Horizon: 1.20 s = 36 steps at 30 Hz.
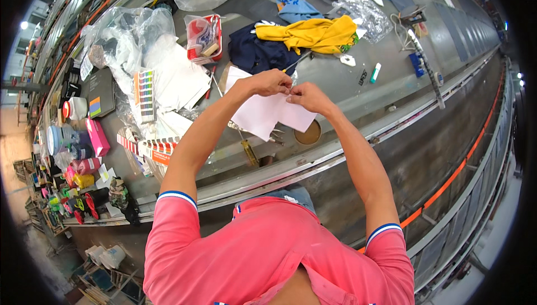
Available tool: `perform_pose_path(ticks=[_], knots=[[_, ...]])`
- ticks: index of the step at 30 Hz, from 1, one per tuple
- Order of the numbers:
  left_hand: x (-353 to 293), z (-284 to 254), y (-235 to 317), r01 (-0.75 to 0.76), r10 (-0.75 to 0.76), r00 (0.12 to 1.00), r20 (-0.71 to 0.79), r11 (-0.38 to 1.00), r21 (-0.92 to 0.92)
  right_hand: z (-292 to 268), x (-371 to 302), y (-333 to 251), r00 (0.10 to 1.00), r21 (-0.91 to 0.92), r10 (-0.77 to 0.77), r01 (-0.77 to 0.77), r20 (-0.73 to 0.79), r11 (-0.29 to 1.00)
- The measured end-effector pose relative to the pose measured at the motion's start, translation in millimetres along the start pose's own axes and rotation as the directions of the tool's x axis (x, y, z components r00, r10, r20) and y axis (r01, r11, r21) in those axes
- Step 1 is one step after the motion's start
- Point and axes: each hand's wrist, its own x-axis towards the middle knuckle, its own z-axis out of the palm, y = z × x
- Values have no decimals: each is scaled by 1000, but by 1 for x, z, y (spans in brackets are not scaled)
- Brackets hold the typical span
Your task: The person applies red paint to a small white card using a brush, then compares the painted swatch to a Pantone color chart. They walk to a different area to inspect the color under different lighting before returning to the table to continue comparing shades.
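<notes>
fingers (295, 93) pinch the white sheet (256, 115) at its upper edge, most lying below. left hand (269, 83) and right hand (311, 98) nearly meet.

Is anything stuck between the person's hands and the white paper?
Nothing that I can see. The left hand and right hand both pinch the paper near its top. The dark blue cloth lies beyond the hands, not in between.
</notes>
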Motion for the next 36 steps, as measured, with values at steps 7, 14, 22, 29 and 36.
perform_pose_path(ticks=[7,14,22,29,36], knots=[[-26,-8,55,28,-52,992,-114,980,-198,-25,-29,-12,930,-155,-323,298,-175,942],[-55,1,72,-68,-114,934,-337,872,-484,-30,-69,-39,655,-355,-669,568,-351,743],[-57,16,77,0,-88,864,-496,985,-175,-43,-84,-19,958,72,-249,261,-143,963],[-93,33,-72,441,-252,541,-802,898,15,-73,-181,-9,699,296,-59,376,-713,878],[-65,67,42,-63,-421,577,-700,832,-552,-64,-202,-1,902,773,167,233,-399,590]])
